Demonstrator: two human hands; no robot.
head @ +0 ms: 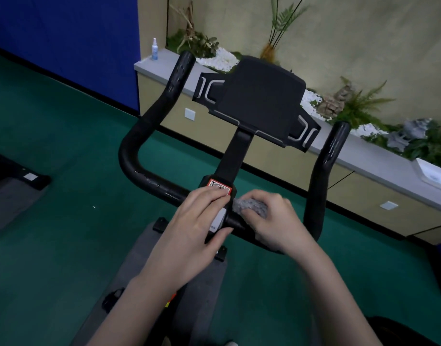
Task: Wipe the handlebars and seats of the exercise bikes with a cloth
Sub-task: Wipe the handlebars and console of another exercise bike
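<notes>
An exercise bike's black handlebar (149, 126) curves up on both sides, with a dark console (259, 101) on the stem between them. My right hand (274, 221) grips a crumpled grey cloth (252, 206) against the crossbar just right of the stem. My left hand (197, 228) lies over the stem clamp, fingers on the red and white sticker (219, 186), thumb hooked under the bar. The seat is out of view.
A grey mat (139, 283) lies under the bike on green floor. A long low cabinet (364, 161) with plants and white pebbles runs behind, a spray bottle (154, 49) on its left end. Part of another machine (17, 171) sits at the left edge.
</notes>
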